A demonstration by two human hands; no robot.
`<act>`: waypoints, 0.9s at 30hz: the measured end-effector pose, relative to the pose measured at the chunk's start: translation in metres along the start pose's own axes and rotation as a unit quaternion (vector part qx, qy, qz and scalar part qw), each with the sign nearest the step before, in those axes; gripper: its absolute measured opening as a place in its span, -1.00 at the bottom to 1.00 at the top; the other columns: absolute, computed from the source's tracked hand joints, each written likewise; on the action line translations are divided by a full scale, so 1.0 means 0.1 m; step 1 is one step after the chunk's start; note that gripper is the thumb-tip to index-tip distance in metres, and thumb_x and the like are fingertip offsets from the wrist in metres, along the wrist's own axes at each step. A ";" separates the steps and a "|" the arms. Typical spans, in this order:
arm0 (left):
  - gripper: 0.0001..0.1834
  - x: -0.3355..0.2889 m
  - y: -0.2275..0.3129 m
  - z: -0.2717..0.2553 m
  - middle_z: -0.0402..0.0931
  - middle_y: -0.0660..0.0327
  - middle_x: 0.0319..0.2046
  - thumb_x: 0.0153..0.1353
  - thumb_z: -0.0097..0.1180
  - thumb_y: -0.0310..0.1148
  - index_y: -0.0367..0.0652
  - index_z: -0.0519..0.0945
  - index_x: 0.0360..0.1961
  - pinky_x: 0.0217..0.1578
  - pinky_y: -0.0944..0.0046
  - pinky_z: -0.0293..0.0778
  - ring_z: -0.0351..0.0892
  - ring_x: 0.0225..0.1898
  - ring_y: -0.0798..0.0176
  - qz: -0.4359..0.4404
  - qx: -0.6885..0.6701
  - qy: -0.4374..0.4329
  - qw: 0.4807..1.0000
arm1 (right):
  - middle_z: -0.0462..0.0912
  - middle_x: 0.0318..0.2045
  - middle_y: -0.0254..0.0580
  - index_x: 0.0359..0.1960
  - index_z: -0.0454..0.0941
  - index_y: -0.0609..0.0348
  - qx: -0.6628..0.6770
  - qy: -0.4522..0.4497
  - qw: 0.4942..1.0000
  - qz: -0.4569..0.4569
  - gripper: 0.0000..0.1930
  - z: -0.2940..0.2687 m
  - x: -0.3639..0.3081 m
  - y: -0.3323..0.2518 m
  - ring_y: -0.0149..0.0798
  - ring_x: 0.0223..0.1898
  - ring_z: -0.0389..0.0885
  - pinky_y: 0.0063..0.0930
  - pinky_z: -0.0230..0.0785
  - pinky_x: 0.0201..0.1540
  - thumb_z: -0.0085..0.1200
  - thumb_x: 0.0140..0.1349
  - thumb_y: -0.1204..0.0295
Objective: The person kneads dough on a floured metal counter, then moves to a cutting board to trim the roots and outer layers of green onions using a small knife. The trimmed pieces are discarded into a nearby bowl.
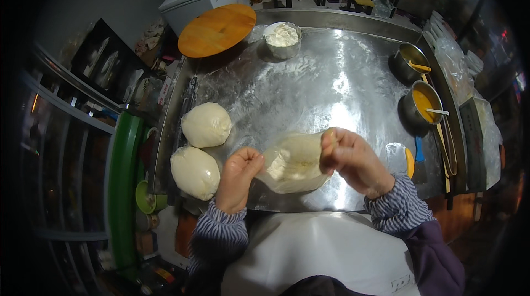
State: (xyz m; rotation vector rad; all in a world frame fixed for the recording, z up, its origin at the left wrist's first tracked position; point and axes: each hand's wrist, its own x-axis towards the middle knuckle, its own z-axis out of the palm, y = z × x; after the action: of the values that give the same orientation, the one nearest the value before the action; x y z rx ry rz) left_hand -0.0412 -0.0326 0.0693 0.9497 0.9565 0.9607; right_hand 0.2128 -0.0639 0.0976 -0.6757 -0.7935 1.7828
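While two bagged dough lumps (206,125) sit left of centre, apparently finished, the third bag (295,164) at lower centre seems not yet closed; left hand (239,177) and right hand (354,162) pinch its edges between thumb and fingers.

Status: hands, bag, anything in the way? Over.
Left hand and right hand pinching opposite sides of clear bag. Pale contents inside. Two wrapped dough balls beside left hand; nothing seen blocking.
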 end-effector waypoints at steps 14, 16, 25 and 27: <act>-0.74 0.09 -0.19 0.50 0.48 0.10 -0.27 0.13 0.19 -0.36 -0.15 0.53 -0.14 0.08 0.08 0.26 0.46 -0.11 0.02 0.361 0.417 -0.037 0.833 | 0.49 -0.30 -0.25 -0.17 0.26 0.14 -0.108 0.005 0.990 0.095 -0.75 0.08 -0.02 0.43 -0.42 -0.29 0.50 -0.55 0.41 -0.30 0.11 0.25 0.52; -0.62 0.13 -0.42 0.41 0.48 0.05 -0.17 0.16 0.17 -0.33 -0.18 0.46 -0.01 0.20 0.05 0.20 0.45 0.00 0.01 0.346 0.403 -0.034 0.847 | 0.56 -0.32 -0.20 -0.27 0.29 0.09 -0.117 0.063 0.989 0.059 -0.79 -0.04 -0.15 0.25 -0.42 -0.29 0.54 -0.55 0.44 -0.31 0.12 0.21 0.54; -0.79 0.25 -1.35 0.25 0.58 0.21 -0.38 0.37 -0.06 -0.30 -0.24 0.49 -0.23 0.30 0.04 0.18 0.58 -0.16 0.24 0.097 0.126 -0.163 0.974 | 0.53 -0.34 -0.16 -0.27 0.36 0.17 -0.386 0.035 0.920 -0.055 -0.81 -0.23 -0.08 0.04 -0.24 -0.26 0.59 -0.42 0.48 -0.25 0.16 0.19 0.50; -0.78 0.28 -1.36 0.17 0.55 0.24 -0.45 0.38 -0.07 -0.31 -0.25 0.50 -0.19 0.22 0.10 0.28 0.57 -0.18 0.28 0.024 -0.070 -0.098 0.992 | 0.51 -0.37 -0.13 -0.33 0.43 0.19 -0.612 -0.021 0.776 -0.152 -0.82 -0.18 -0.08 0.00 -0.19 -0.30 0.59 -0.40 0.46 -0.24 0.21 0.10 0.50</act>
State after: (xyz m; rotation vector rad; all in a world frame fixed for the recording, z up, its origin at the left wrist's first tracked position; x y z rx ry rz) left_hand 0.0117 -0.0478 -0.0591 0.9322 0.6949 0.9437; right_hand 0.2289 -0.0677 0.0871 -1.2171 -1.9940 0.7876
